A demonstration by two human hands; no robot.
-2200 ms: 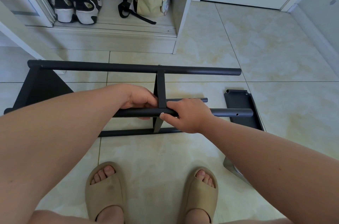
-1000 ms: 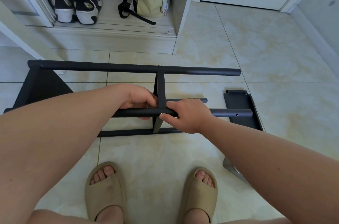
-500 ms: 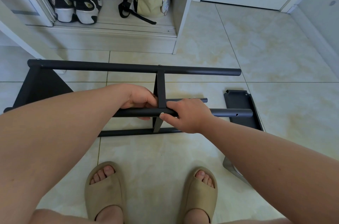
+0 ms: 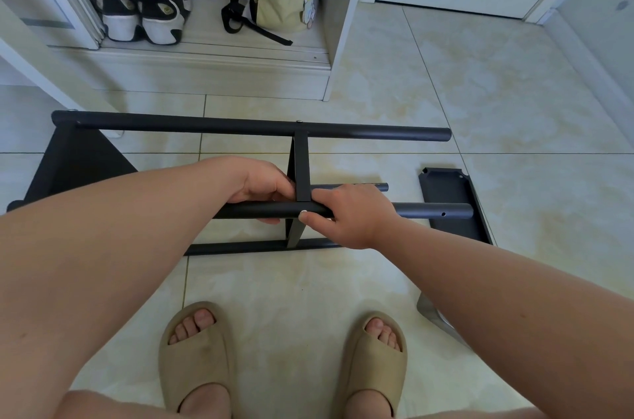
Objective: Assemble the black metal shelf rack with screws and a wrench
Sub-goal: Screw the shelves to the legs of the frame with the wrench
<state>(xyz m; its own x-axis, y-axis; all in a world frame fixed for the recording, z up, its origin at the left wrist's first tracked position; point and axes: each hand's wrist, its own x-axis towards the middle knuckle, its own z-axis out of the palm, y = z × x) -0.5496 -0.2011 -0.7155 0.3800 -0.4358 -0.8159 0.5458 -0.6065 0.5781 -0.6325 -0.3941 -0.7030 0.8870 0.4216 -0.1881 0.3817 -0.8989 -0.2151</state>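
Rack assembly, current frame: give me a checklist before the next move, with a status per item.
1. Near tube held: left hand and right hand grip it either side of the cross brace - ok.
2. Brace screwed to near tube: fingers cover the joint - cannot tell.
3. Brace screwed to far tube: screw head shows on top - ok.
4. Right side panel fitted: lies detached, tube ends bare - not ok.
5. Wrench within reach: only an unclear silvery object beside the right forearm - cannot tell.
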